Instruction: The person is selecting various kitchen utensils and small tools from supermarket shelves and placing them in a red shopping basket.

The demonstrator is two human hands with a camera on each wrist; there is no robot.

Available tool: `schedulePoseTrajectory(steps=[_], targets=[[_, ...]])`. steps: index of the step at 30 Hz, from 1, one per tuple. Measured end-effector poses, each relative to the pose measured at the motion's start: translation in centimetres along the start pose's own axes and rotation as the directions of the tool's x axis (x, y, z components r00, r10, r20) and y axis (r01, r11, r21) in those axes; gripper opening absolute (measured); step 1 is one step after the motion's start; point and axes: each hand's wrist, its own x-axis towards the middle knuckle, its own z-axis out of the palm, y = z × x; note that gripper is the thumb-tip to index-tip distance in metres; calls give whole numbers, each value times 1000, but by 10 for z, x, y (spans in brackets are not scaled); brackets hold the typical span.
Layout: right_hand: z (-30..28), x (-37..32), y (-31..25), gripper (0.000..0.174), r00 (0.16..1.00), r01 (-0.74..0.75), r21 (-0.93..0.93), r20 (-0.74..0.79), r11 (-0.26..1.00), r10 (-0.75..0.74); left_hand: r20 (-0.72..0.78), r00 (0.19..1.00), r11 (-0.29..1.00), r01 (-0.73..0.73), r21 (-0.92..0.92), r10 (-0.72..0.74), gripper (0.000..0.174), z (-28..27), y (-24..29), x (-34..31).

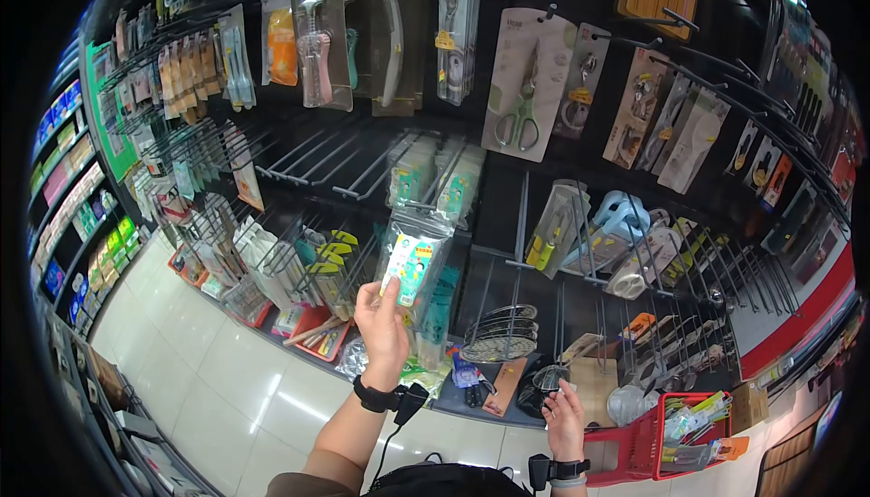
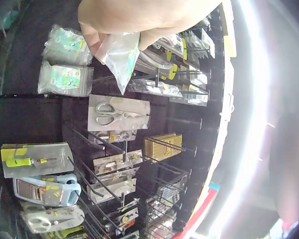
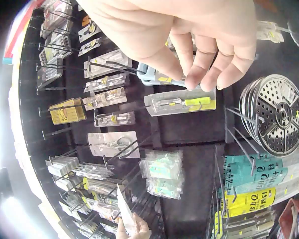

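L hand [image 1: 382, 329] nr ctr of head view, raised, thumb + fingers pinching — R hand [image 1: 566, 420] lower right, fingers loosely bent.

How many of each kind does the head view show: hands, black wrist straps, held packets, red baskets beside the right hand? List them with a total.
Hands (left hand, right hand): 2
Black wrist straps: 2
Held packet: 1
Red basket: 1
Total: 6
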Motion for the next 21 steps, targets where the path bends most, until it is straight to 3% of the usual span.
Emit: schedulePoseTrajectory(steps=[8, 17, 21], targets=[[-5, -4, -6, 38, 999, 31, -7, -20, 1000, -31, 31, 997, 997, 77, -18, -77, 21, 1, -25, 33], [-44, -22, -29, 39, 958, 169, -20, -232, 985, -169, 66, 973, 965, 229, -129, -222, 33, 28, -95, 117], [-81, -36, -42, 38, 905, 240, -19, -357, 971, -231, -2, 973, 965, 228, -128, -230, 23, 33, -118, 139]])
